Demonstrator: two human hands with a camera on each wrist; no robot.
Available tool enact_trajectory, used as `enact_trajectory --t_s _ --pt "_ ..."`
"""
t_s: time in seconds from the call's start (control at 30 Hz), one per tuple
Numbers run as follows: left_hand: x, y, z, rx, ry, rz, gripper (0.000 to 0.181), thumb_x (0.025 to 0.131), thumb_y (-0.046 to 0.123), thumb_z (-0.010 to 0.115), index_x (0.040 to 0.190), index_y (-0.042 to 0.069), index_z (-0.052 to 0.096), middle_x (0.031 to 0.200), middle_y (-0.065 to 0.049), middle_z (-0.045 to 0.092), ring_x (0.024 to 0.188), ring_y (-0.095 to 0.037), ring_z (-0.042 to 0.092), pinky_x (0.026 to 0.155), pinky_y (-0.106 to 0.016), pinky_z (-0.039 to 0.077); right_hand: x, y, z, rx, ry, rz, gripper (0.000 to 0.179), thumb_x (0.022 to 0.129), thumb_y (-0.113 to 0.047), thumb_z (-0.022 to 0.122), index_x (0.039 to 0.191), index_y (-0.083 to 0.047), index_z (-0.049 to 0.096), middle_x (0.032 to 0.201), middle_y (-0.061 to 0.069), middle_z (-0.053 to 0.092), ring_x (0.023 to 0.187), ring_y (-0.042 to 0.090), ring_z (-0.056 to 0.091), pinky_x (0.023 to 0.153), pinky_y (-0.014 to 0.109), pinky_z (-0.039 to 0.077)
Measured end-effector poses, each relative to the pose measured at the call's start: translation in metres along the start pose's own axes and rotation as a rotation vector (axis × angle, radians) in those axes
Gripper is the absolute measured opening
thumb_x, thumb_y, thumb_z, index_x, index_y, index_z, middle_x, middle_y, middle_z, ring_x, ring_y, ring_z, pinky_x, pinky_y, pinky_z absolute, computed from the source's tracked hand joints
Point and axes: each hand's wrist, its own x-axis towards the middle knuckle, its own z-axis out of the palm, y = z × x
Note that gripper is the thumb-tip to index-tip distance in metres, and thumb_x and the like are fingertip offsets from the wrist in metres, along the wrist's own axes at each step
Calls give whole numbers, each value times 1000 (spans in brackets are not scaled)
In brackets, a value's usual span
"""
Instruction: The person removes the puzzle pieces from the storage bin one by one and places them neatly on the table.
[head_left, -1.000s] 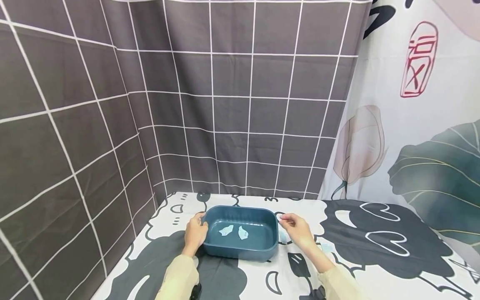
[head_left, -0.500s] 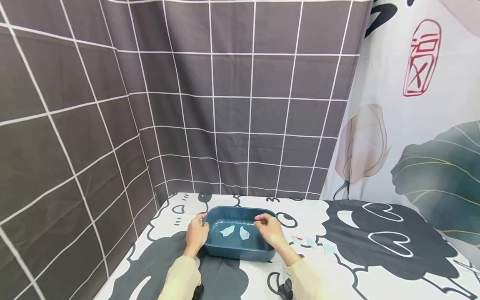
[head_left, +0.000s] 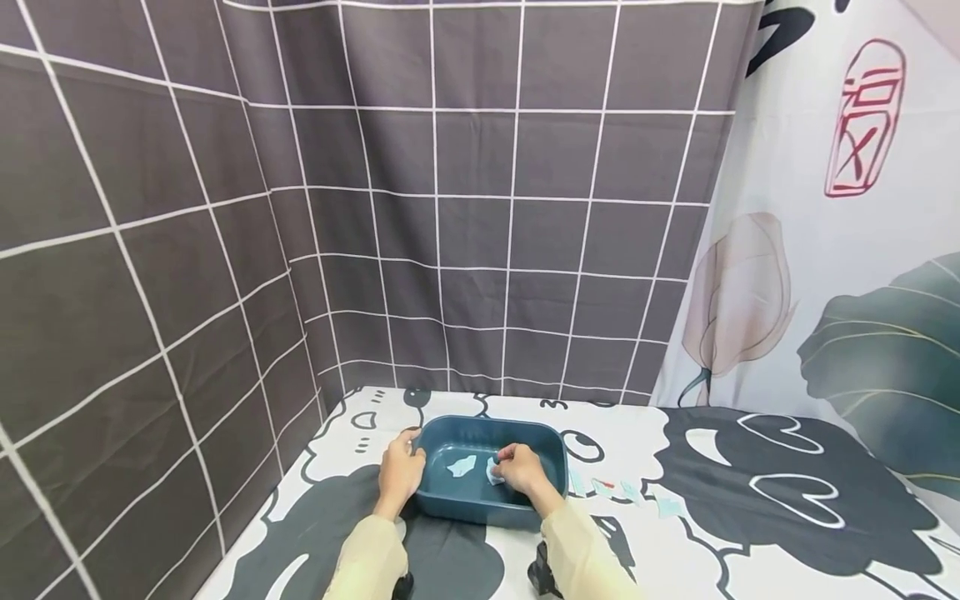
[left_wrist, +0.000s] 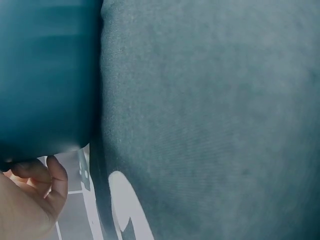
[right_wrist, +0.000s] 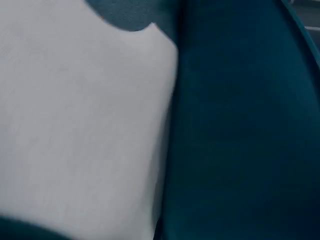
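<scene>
A dark blue rectangular tub point(head_left: 480, 511) stands on the patterned cloth in the head view. My left hand point(head_left: 399, 473) grips its left rim, thumb toward the inside; in the left wrist view curled fingers point(left_wrist: 57, 180) meet the tub's end wall. My right hand point(head_left: 522, 469) reaches inside the tub and pinches a pale blue paper scrap point(head_left: 492, 472), partly covered by the fingertips. Another pale scrap point(head_left: 461, 466) lies flat on the tub floor to its left. The right wrist view shows the tub's outer wall point(right_wrist: 240, 125) and cloth, with the hand out of sight.
Several pale blue scraps lie in a row on the cloth right of the tub, one with a red mark point(head_left: 602, 488) and one farthest right point(head_left: 668, 507). A grey checked curtain point(head_left: 480, 233) hangs behind and at the left; a floral one point(head_left: 780, 333) hangs at the right.
My right hand has moved left from beside the tub's right rim, over it and down to the right-hand scrap inside. My left hand has kept its hold on the rim.
</scene>
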Motion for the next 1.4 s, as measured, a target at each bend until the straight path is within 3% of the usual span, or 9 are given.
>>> enact_trajectory --t_s 0.23,0.33,0.43,0.53,0.63,0.9,1.07,1.27,1.4 --pt "-5 -2 5 -10 -8 -7 37 87 7 58 122 7 66 117 -24 67 108 -41 63 83 -56 46 -5 5 5 -199 -15 -64 26 72 -8 78 92 4 68 94 17 70 87 30 65 81 43 52" --pt "-6 -3 8 -15 -11 -7 36 86 7 59 122 7 66 117 -25 67 109 -42 63 83 -56 47 -6 7 5 -239 -29 -80 18 70 -6 79 77 0 65 79 10 66 72 23 59 68 36 48" --pt "-7 -3 10 -17 -8 1 36 86 7 59 122 7 67 116 -25 68 107 -41 64 82 -55 47 -7 9 5 -206 -34 -66 23 67 -2 80 66 -4 57 66 5 58 61 16 51 59 29 40" --pt "-7 -2 10 -16 1 4 36 86 7 59 121 7 67 114 -24 68 103 -39 65 79 -54 47 -7 10 4 -182 -29 -68 19 65 0 80 72 -1 62 69 6 62 62 16 53 63 31 44" --pt "-5 -1 8 -15 11 11 37 85 7 59 121 7 67 112 -23 69 99 -37 65 78 -53 47 -8 7 2 -183 -20 -81 28 65 0 79 91 1 66 81 9 65 72 19 57 74 37 49" --pt "-1 -1 3 -11 18 7 37 85 8 59 121 7 67 115 -24 68 106 -39 64 81 -54 47 -5 3 1 -202 49 -49 24 66 -2 74 89 -4 67 79 7 66 68 18 57 66 35 46" --pt "1 -2 -1 1 23 0 38 85 8 58 122 8 66 114 -24 68 104 -39 65 80 -54 47 -2 2 3 -110 72 -38 17 70 -1 69 87 0 69 80 10 68 68 18 56 65 32 46" --pt "1 -2 0 6 19 3 37 86 8 58 122 8 67 99 -21 68 89 -32 64 71 -47 46 -1 1 2 134 60 -22 18 77 2 69 93 9 68 68 10 68 55 9 59 56 25 51" --pt "-1 -2 5 -11 15 -5 37 86 7 58 122 7 67 84 -19 63 74 -27 57 62 -40 40 -5 2 -3 310 44 7 21 80 3 68 98 14 65 74 10 69 57 6 58 57 23 53"
